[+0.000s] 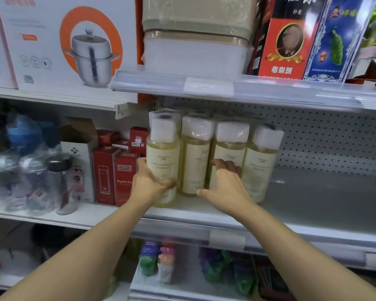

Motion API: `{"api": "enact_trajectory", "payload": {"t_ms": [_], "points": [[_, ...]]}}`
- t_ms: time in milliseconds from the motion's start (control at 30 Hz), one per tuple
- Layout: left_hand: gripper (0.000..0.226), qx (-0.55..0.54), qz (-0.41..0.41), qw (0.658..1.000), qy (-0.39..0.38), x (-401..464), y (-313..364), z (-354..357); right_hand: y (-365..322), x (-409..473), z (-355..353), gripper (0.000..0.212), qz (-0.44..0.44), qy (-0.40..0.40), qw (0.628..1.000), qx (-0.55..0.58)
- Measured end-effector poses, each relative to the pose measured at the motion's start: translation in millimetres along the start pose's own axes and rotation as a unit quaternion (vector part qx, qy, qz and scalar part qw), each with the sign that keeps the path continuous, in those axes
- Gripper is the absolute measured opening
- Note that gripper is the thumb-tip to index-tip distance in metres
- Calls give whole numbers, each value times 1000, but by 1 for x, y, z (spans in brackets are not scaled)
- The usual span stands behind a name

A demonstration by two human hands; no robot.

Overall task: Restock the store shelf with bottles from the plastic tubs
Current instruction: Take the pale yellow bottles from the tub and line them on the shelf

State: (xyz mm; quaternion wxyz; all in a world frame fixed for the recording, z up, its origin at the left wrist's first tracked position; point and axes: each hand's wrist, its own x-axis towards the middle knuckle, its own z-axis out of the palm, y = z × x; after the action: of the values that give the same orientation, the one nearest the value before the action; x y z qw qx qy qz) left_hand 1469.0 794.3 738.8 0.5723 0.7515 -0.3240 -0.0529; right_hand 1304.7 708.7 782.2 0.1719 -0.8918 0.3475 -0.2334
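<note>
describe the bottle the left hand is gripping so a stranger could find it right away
Look at the middle shelf with the pegboard back, where pale yellow bottles stand in a row. The leftmost front bottle is the one, next to the red boxes; only it has the left hand round its base.

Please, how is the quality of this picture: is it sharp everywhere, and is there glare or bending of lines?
Head view: sharp on the front-left bottle, whose label reads clearly; soft and smeared at the left edge and bottom; the upper shelf rail curves from wide-angle distortion; mild glare on the shrink-wrapped caps.
</note>
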Motion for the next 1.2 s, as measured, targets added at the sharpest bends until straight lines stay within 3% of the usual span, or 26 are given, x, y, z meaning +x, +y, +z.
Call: {"api": "enact_trajectory", "payload": {"t_ms": [167, 533, 700, 967, 1200], "points": [[85, 41, -12, 999, -25, -1, 0, -6, 0, -8, 6, 80, 12, -6, 1000, -2], [81, 150, -43, 984, -87, -13, -7, -21, -9, -34, 10, 82, 14, -25, 999, -16], [92, 234, -33, 969, -69, -36, -16, -39, -12, -54, 15, 85, 9, -48, 998, -44], [76, 349, 25, 935, -52, -82, -11, -58, -10, -79, 15, 86, -31, -85, 993, -77], [76, 382, -20, 922, -65, -125, -11, -48, 4, -93, 23, 85, -89, -110, 989, -47]]}}
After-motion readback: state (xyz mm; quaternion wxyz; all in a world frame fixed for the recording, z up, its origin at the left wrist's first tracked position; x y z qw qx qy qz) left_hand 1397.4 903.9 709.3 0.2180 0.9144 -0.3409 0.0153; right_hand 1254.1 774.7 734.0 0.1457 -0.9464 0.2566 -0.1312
